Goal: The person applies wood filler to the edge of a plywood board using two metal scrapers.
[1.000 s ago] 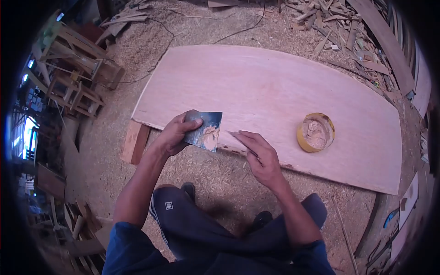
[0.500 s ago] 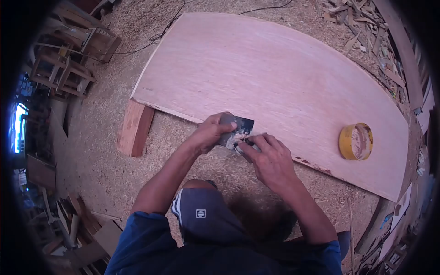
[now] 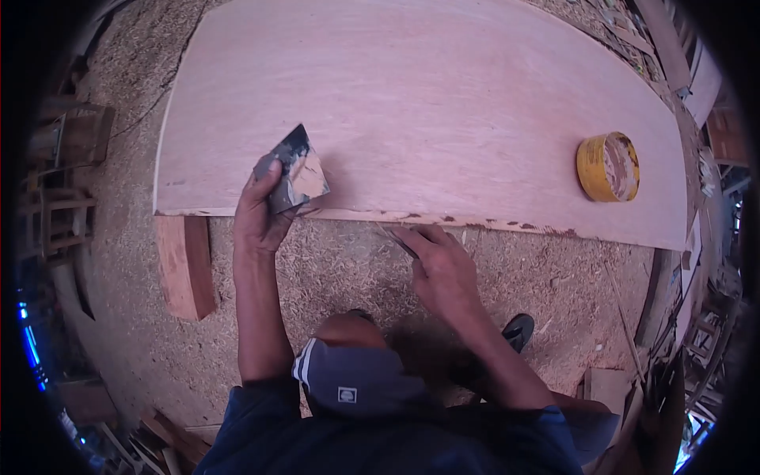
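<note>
My left hand grips a dark flat square plate, raised over the near edge of the pale wooden board. A patch of beige putty is spread on that plate. In my right hand is a thin scraper, mostly covered by the fingers; its tip is at the board's near edge. Dark reddish marks run along this edge to the right of the hand. On the right part of the board stands a yellow tub with putty smeared inside.
A thick wooden block juts out from under the board's left end. Wood shavings cover the floor. Wooden frames stand at the left, and a sandalled foot shows below my right arm.
My hands have parted: the left moved leftward and up with the plate, turning its putty side into view. My right hand lowered the scraper to the edge. The camera view has shifted.
</note>
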Motion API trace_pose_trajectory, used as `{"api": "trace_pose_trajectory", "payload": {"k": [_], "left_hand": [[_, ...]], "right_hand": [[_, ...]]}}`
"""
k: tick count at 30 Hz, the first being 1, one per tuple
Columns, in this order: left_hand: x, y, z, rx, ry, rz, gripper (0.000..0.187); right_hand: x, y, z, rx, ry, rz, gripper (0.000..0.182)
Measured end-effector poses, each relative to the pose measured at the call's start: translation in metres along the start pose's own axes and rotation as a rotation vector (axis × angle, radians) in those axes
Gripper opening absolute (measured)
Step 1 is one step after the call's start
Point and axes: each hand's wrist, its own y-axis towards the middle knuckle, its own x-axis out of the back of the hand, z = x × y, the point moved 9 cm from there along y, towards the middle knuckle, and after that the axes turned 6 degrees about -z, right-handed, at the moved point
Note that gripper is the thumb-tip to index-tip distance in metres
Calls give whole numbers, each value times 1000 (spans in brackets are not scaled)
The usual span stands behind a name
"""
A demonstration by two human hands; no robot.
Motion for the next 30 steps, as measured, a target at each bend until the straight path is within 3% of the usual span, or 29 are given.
{"api": "trace_pose_trajectory", "payload": {"k": [7,20,28,30], "left_hand": [[29,-17,-2,-41,-199,2,34],[44,-50,-32,-58,-322,138,36],[66,-53,-32,-49,-332,107,35],[74,-55,-29,-44,-334,96,36]], "right_hand": [[-48,-14,30,127,-196,-305,59],[-85,-7,34,68,-243,-286,55],[-65,-3,34,-9,-250,-171,49],[-55,1,28,-55,-273,-227,48]]}}
